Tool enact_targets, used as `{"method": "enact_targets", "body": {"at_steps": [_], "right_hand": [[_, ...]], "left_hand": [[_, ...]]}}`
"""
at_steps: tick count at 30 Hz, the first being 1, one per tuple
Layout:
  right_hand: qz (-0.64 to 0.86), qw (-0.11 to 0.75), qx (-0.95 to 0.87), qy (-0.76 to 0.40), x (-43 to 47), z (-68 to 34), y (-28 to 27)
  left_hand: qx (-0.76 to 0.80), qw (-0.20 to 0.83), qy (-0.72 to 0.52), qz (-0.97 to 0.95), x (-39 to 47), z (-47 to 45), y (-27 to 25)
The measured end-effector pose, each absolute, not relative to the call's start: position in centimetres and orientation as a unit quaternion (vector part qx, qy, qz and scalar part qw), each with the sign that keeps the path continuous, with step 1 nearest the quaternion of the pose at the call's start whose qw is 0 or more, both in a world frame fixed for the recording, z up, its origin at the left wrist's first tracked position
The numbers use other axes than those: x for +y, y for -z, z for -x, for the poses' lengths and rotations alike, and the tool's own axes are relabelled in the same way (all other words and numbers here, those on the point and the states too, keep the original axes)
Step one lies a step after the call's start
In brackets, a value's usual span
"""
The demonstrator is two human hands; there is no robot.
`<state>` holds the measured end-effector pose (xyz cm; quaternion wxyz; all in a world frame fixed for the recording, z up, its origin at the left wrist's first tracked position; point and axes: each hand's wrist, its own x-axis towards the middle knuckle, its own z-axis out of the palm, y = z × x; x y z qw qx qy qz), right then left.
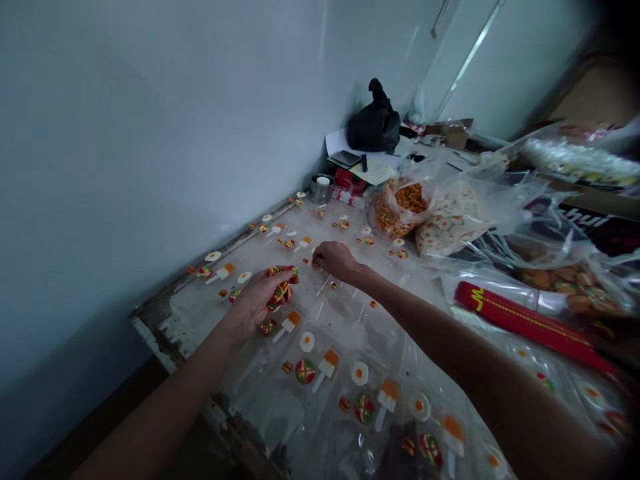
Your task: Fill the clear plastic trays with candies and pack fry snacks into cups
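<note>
Clear plastic sleeves lie nearest, overlapping down the desk, each showing a row of small sweets: a round red-and-green pizza piece, an orange-topped white lolly on a stick, a white egg with an orange yolk, a tiny burger.

Left hand rests palm up over the sleeves, its fingers curled loosely around a handful of pizza sweets; these are flat discs, red with green and yellow wedges, bunched between thumb and fingertips. More of the same sweets lie just below that hand, one touching the heel of the palm.

Right hand reaches further along the desk, knuckles up, fingertips pinched down onto a small orange piece at the sleeve; the fingers are closed, but whether they have actually lifted it I cannot tell.

Beyond the hands, loose sweets are scattered in rows towards a metal cup by the wall. To the right stand open bags of bulk sweets, and a red box lies slanted under plastic. A black bag sits at the far end on papers.
</note>
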<state>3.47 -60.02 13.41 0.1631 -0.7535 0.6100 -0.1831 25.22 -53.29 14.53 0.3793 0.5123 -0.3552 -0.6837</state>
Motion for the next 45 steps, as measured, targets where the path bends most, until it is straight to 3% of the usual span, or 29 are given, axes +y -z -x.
{"method": "enact_targets", "body": {"at_steps": [2, 8, 11, 16, 20, 27, 33, 35, 41, 45], "right_hand": [[0.74, 0.197, 0.61, 0.204, -59.1, -3.5, -14.4], [0.591, 0.52, 0.56, 0.257, -55.7, -3.4, -16.6], [0.518, 0.567, 0.562, 0.307, -54.8, -1.9, -17.2], [0.489, 0.499, 0.624, 0.35, -53.8, 2.6, -17.2], [0.506, 0.464, 0.668, 0.287, -52.6, 4.4, -14.9], [0.621, 0.166, 0.746, 0.175, -51.7, 2.2, -12.2], [0.743, 0.118, 0.652, 0.091, -50.9, 2.5, -15.3], [0.749, 0.132, 0.632, 0.151, -50.5, 3.1, -16.5], [0.782, 0.281, 0.465, 0.304, -48.8, 4.2, -18.1], [0.642, 0.402, 0.531, 0.38, -47.2, 5.6, -17.6]], "left_hand": [[-0.382, 0.375, 0.667, -0.519, -53.4, -24.4, -14.6], [-0.435, 0.374, 0.643, -0.508, -52.4, -22.0, -15.3], [-0.42, 0.379, 0.659, -0.495, -52.5, -20.4, -15.9], [-0.398, 0.319, 0.719, -0.473, -53.4, -18.9, -15.7], [-0.371, 0.298, 0.757, -0.447, -53.6, -19.9, -14.9], [-0.405, 0.194, 0.804, -0.39, -53.7, -20.3, -14.4], [-0.505, 0.143, 0.775, -0.351, -53.9, -19.1, -14.0], [-0.528, 0.123, 0.77, -0.336, -53.8, -18.4, -14.1], [-0.579, 0.063, 0.764, -0.276, -53.0, -15.1, -15.3], [-0.535, 0.102, 0.777, -0.315, -52.1, -13.1, -15.4]]}}
